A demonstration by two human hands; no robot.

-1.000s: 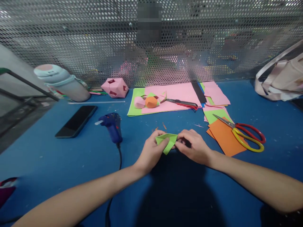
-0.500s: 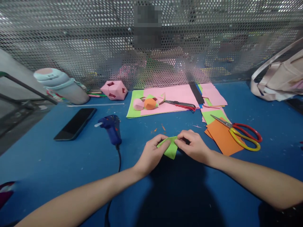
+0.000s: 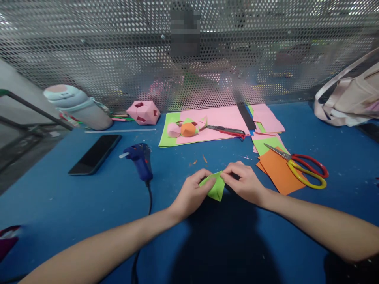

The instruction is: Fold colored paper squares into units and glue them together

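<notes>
A small piece of folded green paper (image 3: 217, 190) is held up between my two hands, over the blue table (image 3: 97, 221). My left hand (image 3: 192, 193) grips its left side, with the thumb lying across the front. At the upper right corner, the thumb and fingertips of my right hand (image 3: 243, 181) pinch the paper. A crease shows near its lower tip. To the right of my right hand, scissors (image 3: 308, 169) with red and yellow handles lie on orange paper sheets (image 3: 276, 173).
On the left are a blue glue gun (image 3: 139, 159) with its cord, a phone (image 3: 95, 155) and a bottle (image 3: 81, 108). Along the back lie a pink paper ball (image 3: 144, 112), pink sheets (image 3: 219, 114) and a cutter knife (image 3: 226, 129). A bag (image 3: 352, 96) sits far right, before a perforated metal panel (image 3: 124, 71).
The green paper has tilted a little and shifted slightly right. My right fingers have slid to its upper corner, so more of its face shows. My left hand still holds it.
</notes>
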